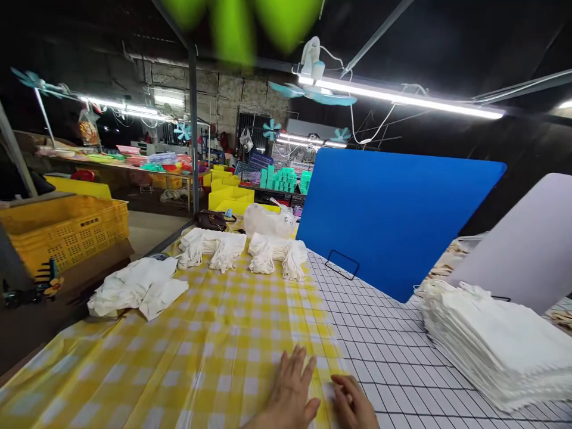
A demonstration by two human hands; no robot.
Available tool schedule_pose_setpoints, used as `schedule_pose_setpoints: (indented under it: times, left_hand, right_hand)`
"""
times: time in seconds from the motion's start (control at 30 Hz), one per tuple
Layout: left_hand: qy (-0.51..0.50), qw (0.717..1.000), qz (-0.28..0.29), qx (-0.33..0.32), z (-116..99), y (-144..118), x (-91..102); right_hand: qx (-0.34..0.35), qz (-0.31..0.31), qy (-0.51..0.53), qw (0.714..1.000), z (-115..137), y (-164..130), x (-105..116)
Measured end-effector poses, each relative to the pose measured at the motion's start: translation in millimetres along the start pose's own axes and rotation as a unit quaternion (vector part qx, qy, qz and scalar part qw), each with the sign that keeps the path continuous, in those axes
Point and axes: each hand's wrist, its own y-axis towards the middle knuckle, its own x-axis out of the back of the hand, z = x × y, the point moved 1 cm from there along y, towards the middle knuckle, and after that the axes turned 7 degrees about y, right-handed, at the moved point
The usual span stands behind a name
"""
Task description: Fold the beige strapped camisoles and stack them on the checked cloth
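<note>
- The left hand lies flat, palm down, fingers spread, on the yellow-and-white checked plastic cloth at the near edge of the tabletop; it holds nothing.
- The right hand rests just beside it with its fingers curled loosely, touching the cloth where it meets the white black-gridded sheet; it grips nothing that shows.
- A tall stack of flat white fabric bags sits at the right edge, well apart from both hands.
- 2 bundles of white fabric pieces lie toward the far edge.
- A loose heap of white fabric lies by the left edge.
- A blue upright board stands behind the gridded sheet.
- A yellow plastic crate stands beyond the left edge.
</note>
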Motion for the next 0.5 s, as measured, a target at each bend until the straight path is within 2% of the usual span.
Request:
schedule_pose_setpoints:
  times: [0.07, 0.17, 0.37, 0.5]
  left_hand:
    - [-0.014, 1.000, 0.021, 0.014, -6, 27, -2.1]
    - [-0.019, 0.998, 0.056, 0.025, -4, 45, -9.0]
    - [-0.038, 0.996, 0.079, -0.017, 2, 41, -10.4]
    - [-0.028, 0.994, 0.100, -0.018, 1, 44, -5.7]
  right_hand:
    - [-0.034, -0.027, -0.009, 0.999, -6, 25, 18]
    - [-0.090, -0.071, -0.049, 0.992, -25, 66, 51]
    - [-0.238, -0.109, -0.139, 0.955, -61, 156, 114]
    - [-0.267, -0.132, -0.151, 0.943, -73, 200, 131]
